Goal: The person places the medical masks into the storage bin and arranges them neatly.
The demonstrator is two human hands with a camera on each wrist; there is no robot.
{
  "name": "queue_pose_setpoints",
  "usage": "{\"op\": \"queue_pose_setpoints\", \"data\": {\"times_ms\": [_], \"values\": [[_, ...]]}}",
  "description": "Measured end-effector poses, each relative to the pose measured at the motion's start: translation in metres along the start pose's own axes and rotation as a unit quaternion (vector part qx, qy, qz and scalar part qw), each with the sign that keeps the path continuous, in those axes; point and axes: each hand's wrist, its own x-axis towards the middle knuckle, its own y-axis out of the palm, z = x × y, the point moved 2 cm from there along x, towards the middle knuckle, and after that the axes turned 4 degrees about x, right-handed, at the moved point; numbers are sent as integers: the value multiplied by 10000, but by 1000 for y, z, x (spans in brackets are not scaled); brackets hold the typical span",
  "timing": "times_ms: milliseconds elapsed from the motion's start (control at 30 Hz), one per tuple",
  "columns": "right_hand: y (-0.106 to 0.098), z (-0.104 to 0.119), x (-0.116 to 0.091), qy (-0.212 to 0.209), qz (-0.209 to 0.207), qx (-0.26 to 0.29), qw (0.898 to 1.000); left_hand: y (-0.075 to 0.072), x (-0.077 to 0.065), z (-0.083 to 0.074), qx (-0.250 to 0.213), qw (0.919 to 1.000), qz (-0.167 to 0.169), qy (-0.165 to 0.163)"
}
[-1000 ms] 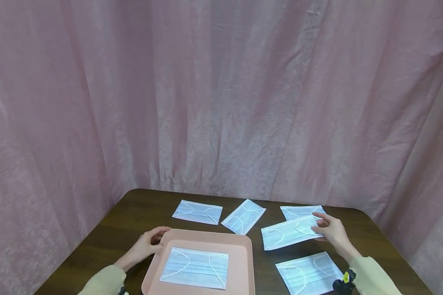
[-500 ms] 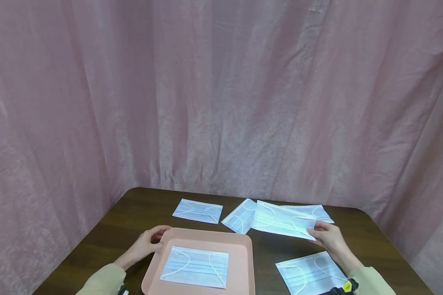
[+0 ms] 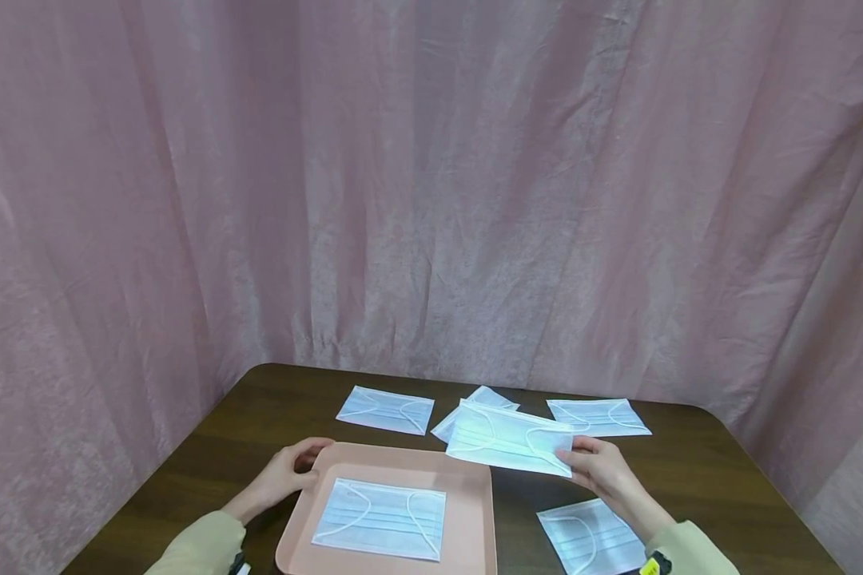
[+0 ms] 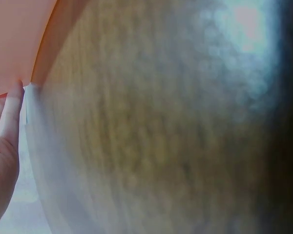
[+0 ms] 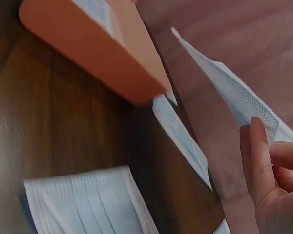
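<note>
My right hand (image 3: 607,471) pinches a pale blue face mask (image 3: 511,438) by its right end, thumb in front. Raised off the table, the mask overlaps the tray's far right corner and another mask (image 3: 489,399) behind it in the head view. Its thin edge and the fingers behind it show in the right wrist view. My left hand (image 3: 282,477) grips the far left corner of a pink tray (image 3: 475,511), fingers bent at the rim. Inside that tray a mask (image 3: 379,519) lies flat with its white ear loops on top.
On the dark wooden table (image 3: 259,399) lie more masks: one at the back left (image 3: 386,410), another mask at the back right (image 3: 599,417), and a mask at the front right (image 3: 590,537), partly under the right forearm. A pink curtain (image 3: 431,200) hangs behind.
The right hand has carried its mask leftward from the back right mask towards the tray, uncovering that mask. The left hand and the tray have stayed in place.
</note>
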Motion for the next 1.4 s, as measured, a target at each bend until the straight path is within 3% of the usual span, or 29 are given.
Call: {"op": "queue_pose_setpoints", "data": {"times_ms": [167, 700, 900, 1400], "values": [[25, 3, -7, -9, 657, 214, 9976, 0, 0, -1, -36, 10000, -20, -5], [98, -5, -22, -29, 1801, 426, 9827, 1, 2, -5, -30, 9995, 163, -262], [112, -12, -25, 25, 1887, 495, 9808, 2, 5, -7, -190, 9983, 320, -438], [142, -26, -26, -56, 1802, 79, 9836, 5, 9, -9, -412, 9981, 398, -234]]}}
